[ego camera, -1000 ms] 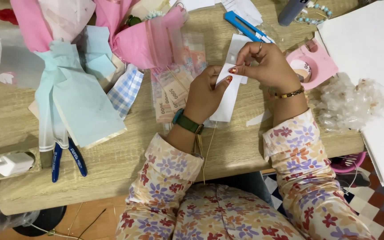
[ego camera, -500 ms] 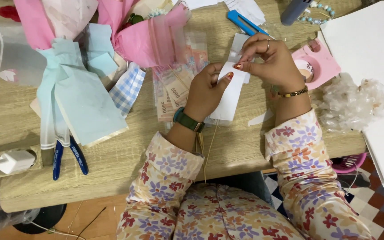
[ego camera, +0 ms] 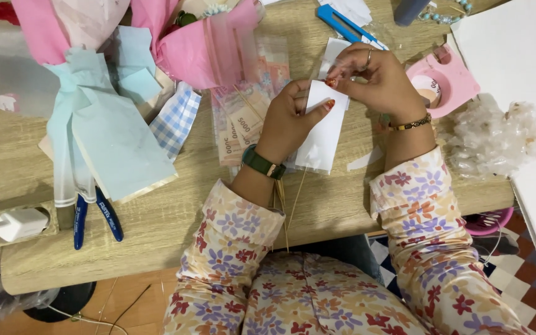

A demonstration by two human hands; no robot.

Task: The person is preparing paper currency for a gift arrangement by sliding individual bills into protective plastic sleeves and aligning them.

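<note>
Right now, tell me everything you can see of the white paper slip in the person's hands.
The white paper slip is a plain, narrow rectangle, thin and slightly curved, like paper or a small envelope. It hangs lengthwise over the wooden table, its lower end above the table near the banknotes. The left hand holds its left edge with thumb on its face; the right hand pinches its top edge. Thin wooden sticks run beneath it.

The right hand [ego camera: 376, 80] has shifted up the white paper [ego camera: 324, 133].
</note>
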